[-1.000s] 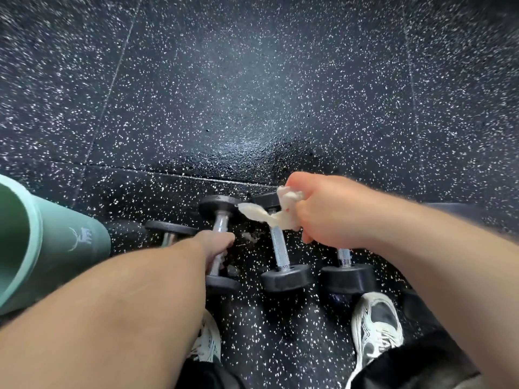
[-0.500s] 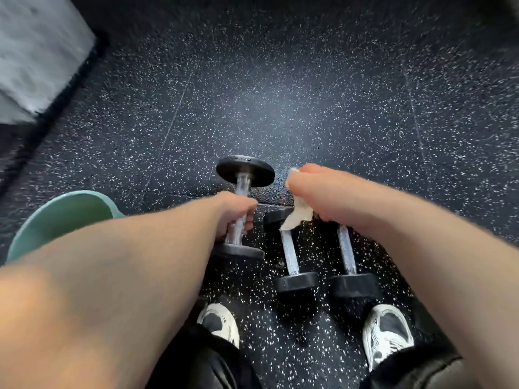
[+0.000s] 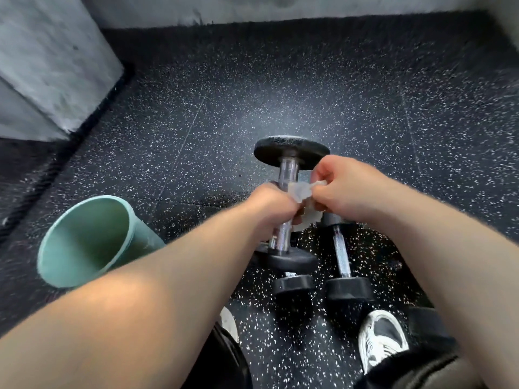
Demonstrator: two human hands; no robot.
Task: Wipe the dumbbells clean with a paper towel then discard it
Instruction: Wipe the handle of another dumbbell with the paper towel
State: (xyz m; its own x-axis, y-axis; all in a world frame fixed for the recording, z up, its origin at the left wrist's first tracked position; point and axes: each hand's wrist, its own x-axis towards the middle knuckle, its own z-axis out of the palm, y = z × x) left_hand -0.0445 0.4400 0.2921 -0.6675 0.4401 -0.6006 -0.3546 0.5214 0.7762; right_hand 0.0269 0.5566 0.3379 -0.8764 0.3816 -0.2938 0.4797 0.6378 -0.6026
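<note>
Along the left edge of the black rubber floor flecked with white (image 3: 365, 94) stands a grey, concrete-looking wall block (image 3: 50, 57). Nearer the person on that side is a mint-green plastic bin (image 3: 84, 242), its open mouth turned toward the camera. To the right of it the bare left forearm reaches forward. The left hand (image 3: 271, 209) is closed in a fist around the chrome handle of a black round-headed dumbbell (image 3: 288, 172), which points away from the person with its far head raised. Its near head sits low over the other weights, and whether it touches them cannot be told. A crumpled white paper towel (image 3: 302, 192) lies against that handle just beside the left hand's knuckles, bridging the small gap between the two hands. The right hand (image 3: 351, 189), fingers curled, pinches the towel's other end. Below the hands, near the middle of the floor, lie a black dumbbell head (image 3: 293, 284) with its bar hidden, and just right of it a second chrome-handled black dumbbell (image 3: 341, 254), the two side by side. At the bottom edge are the tip of a white shoe (image 3: 229, 322) and a white-and-black sneaker (image 3: 382, 338), the sneaker close to the second dumbbell's near head.
</note>
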